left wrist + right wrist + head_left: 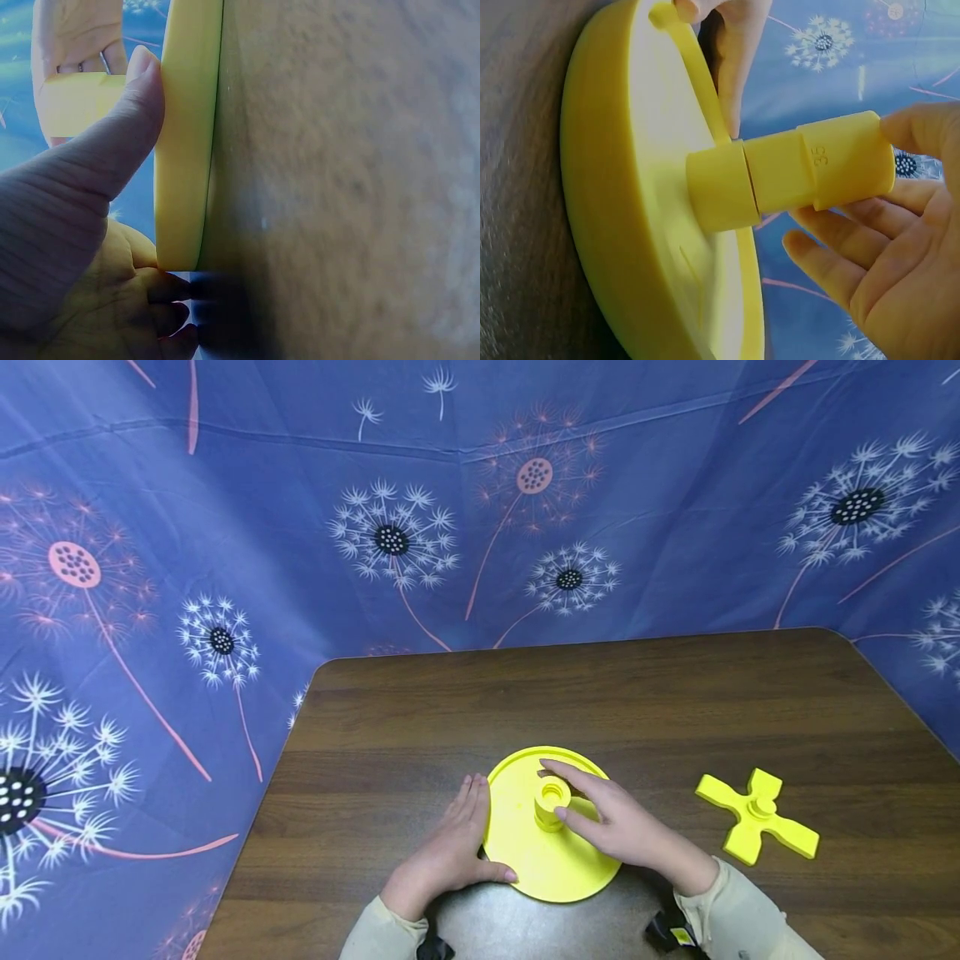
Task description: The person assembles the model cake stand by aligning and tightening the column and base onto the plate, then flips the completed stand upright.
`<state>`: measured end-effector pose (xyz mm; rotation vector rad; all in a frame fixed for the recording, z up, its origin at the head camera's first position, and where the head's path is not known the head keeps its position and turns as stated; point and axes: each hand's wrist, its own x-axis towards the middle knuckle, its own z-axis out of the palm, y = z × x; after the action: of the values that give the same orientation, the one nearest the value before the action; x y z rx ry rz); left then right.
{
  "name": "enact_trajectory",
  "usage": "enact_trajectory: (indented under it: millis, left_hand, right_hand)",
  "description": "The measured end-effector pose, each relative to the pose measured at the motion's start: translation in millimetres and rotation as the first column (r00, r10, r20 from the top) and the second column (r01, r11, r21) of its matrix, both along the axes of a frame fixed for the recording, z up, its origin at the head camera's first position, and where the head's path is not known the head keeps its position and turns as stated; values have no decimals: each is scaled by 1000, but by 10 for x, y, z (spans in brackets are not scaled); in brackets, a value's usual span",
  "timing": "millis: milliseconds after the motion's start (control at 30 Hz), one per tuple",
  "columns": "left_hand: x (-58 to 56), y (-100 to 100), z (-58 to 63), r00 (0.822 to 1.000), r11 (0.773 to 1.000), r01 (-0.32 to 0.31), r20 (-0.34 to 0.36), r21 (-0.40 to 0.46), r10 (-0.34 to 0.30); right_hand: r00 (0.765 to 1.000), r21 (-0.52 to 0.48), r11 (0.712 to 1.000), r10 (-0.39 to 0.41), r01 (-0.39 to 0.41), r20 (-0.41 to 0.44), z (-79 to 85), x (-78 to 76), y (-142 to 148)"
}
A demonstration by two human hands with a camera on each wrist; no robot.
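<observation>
A round yellow base (558,875) with a raised rim lies flat on the table. From its middle rises a short post (721,187), topped by a stepped yellow cylinder (847,161) marked 35. My left hand (450,852) holds the base at its left edge, thumb on the rim and fingers along the side. Thumb and fingers of my right hand (626,822) hold the cylinder near its top. How firmly the cylinder sits on the post cannot be told.
To the right of the base, a yellow four-armed cross piece (761,814) with a round centre lies on the brown wooden table (405,718). A blue dandelion-patterned cloth (285,527) hangs behind and at both sides. Dark straps show at both wrists.
</observation>
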<state>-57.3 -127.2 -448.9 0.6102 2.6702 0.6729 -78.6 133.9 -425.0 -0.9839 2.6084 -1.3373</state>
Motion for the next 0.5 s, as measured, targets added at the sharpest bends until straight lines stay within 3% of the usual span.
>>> enact_trajectory:
  millis: [200, 500]
  left_hand:
    - [-3, -5, -15, 1000, 1000, 3, 13, 9, -3]
    - [3, 0, -2, 1000, 1000, 10, -4, 17, -10]
  right_hand:
    - [998, -7, 999, -42, 42, 37, -4, 0, 13]
    - [968, 6, 969, -246, 246, -52, -37, 72, -100]
